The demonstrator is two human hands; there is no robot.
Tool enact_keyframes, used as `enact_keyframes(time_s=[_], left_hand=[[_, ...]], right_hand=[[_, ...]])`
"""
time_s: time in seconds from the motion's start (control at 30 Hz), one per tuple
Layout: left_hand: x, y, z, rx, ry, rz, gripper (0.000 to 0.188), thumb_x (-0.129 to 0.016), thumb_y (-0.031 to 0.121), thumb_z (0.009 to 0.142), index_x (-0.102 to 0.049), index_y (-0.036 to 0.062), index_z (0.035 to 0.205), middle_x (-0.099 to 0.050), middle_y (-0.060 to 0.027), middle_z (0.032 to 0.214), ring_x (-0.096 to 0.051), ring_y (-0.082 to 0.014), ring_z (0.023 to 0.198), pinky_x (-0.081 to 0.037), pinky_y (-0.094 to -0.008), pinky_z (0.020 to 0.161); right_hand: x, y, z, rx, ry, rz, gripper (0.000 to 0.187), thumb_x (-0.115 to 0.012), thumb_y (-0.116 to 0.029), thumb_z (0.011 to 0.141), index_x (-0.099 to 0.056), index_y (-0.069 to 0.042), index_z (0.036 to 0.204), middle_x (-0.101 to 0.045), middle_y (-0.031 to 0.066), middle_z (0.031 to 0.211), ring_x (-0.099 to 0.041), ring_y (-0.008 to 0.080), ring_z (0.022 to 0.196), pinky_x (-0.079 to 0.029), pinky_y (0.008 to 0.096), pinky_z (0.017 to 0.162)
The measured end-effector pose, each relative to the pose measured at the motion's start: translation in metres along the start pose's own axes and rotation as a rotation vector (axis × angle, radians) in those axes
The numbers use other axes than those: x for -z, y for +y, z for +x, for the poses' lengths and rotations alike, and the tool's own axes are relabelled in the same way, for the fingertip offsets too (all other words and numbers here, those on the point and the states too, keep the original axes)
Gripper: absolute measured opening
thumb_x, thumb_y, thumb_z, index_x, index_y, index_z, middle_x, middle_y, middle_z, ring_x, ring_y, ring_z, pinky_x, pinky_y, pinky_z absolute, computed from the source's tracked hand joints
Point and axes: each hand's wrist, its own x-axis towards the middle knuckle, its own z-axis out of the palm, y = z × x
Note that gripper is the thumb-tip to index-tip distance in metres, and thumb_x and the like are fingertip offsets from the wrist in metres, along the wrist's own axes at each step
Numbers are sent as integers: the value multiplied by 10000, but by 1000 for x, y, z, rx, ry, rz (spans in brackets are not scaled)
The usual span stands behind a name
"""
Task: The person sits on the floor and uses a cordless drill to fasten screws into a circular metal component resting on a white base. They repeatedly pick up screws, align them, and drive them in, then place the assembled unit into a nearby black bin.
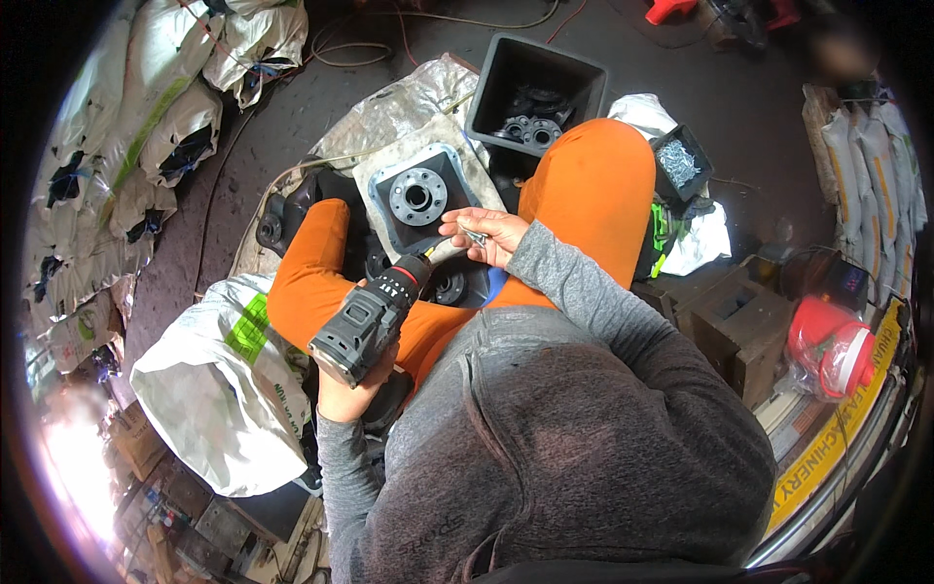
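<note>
My left hand is wrapped round the grip of a dark cordless drill, its bit pointing up and to the right. Between the fingers of my right hand are a few small silvery screws, close to the drill's tip. Just beyond both hands lies a grey round flange with a centre hole and several smaller holes round it. It sits on a dark square part inside a pale square frame, between my orange-clad knees. More dark round parts show under the drill and wrist, partly hidden.
A black bin with round black parts stands beyond my right knee. To its right is a small black box of screws. White sacks lie at left, full sacks are stacked far left. Cables cross the floor.
</note>
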Motion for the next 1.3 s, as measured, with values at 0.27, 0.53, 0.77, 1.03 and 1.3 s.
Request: enact_keyframes(time_s=[0.27,0.53,0.77,1.03,1.3], left_hand=[[-3,9,10,-10,-91,-26,537,-695,25,703,-543,4,1218,-574,-156,1232,-577,-279,1124,-439,-363,974],[-4,12,12,-13,-139,-33,548,-698,42,699,-544,9,1224,-578,-167,1229,-566,-293,1139,-425,-373,985],[-6,11,10,-11,-28,36,519,-694,48,738,-541,3,1232,-617,-147,1149,-611,-280,1062,-463,-364,936],[-2,2,3,6,-19,-18,518,-698,41,741,-542,-1,1233,-619,-146,1157,-612,-264,1065,-464,-361,933],[-1,-3,-6,198,-49,-65,398,-719,33,734,-600,23,1114,-654,-70,949,-626,-186,850,-511,-347,772]], right_hand=[[-11,7,-5,30,-159,166,372,-445,-182,986,-460,0,1310,-567,149,1247,-575,260,1148,-530,378,906],[-19,6,-8,51,-238,274,367,-441,-152,984,-446,-11,1323,-561,152,1248,-551,276,1182,-502,408,944],[-18,12,-5,58,-241,255,323,-460,-121,978,-480,-30,1288,-572,134,1226,-557,268,1169,-507,413,952],[-15,20,-3,16,-80,144,271,-574,-113,933,-567,-45,1195,-639,88,1121,-627,206,1056,-565,355,859],[-13,30,0,-37,-54,188,278,-591,-121,926,-580,-48,1194,-666,88,1063,-659,189,990,-585,318,804]])
